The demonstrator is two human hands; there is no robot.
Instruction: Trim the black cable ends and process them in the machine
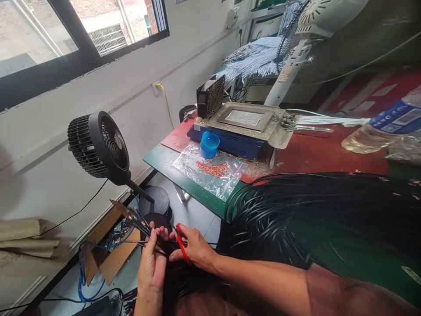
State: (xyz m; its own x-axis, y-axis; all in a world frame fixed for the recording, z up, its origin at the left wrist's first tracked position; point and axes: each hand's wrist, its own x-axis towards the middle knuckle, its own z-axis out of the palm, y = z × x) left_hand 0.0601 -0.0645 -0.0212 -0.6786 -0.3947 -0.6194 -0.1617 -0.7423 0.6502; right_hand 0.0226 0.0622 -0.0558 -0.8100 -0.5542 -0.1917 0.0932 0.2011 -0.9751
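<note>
My left hand (153, 248) is closed around a bundle of thin black cables (140, 224), whose ends fan out up and to the left, some with small reddish tips. Right beside it, my right hand (197, 248) grips red-handled scissors (181, 243); their blades are mostly hidden near the left fingers. Both hands are low in the view, in front of my body. A large heap of black cables (272, 210) covers the table edge to the right, and more dark strands hang over my lap.
On the table stand a blue cup (209, 145), a plastic bag (219, 186) with red and yellow bits, a blue-based hot plate (226, 145), a small black fan (210, 98) and a water bottle (381, 127). A floor fan (98, 147) and an open cardboard box (113, 263) are at left.
</note>
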